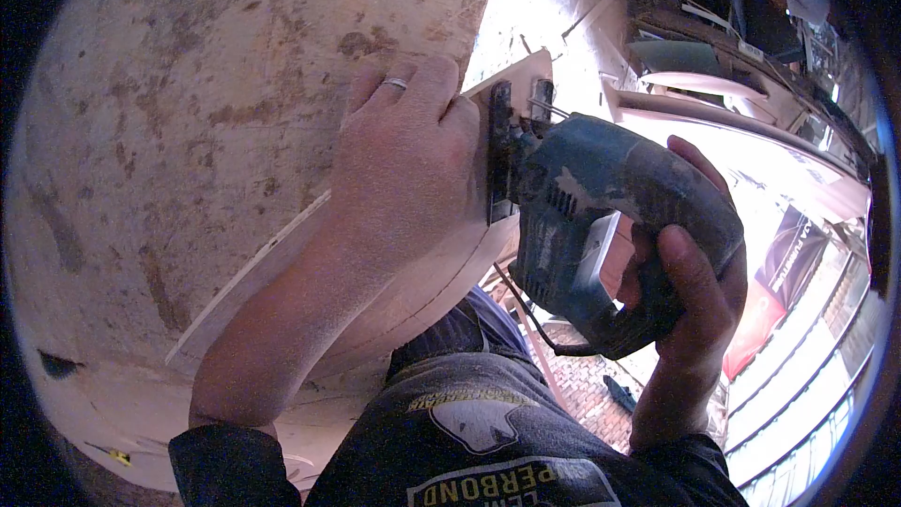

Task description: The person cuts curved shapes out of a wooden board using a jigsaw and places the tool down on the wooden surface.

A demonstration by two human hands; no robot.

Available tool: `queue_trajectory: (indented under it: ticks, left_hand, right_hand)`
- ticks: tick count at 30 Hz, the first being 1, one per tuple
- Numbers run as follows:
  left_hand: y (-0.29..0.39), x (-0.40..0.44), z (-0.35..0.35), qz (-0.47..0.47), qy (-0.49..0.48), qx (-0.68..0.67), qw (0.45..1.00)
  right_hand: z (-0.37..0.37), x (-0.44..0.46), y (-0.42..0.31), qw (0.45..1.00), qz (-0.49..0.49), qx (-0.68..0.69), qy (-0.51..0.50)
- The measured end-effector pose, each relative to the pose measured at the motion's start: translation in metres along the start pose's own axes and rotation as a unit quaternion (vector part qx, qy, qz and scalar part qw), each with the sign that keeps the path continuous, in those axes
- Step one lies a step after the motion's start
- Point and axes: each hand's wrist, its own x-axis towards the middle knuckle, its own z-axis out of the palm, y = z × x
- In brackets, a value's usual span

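A dusty teal jigsaw is in the grip of my right hand, whose fingers and thumb wrap round its looped handle. The jigsaw's base plate sits against a pale wooden board, near the board's far pointed end. A curved pencil line runs along this board. My left hand, with a ring on one finger, presses down on the board beside the jigsaw. Its fingers bend over the board's far edge, and their tips are partly hidden. The jigsaw's blade cannot be clearly made out.
A large stained wooden worktop fills the left side. A dark cord hangs from the jigsaw near my body. Wood offcuts are stacked at the upper right. Brick paving shows below. A small yellow-and-black object lies lower left.
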Motion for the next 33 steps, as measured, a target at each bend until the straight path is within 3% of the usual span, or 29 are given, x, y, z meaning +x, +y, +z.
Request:
queue_trajectory:
  ticks: [33]
  left_hand:
    - [0.001, -0.004, -0.001, -0.018, -0.014, -0.012, 1.000]
  right_hand:
    - [-0.007, 0.013, 0.002, 0.998, -0.045, -0.008, -0.051]
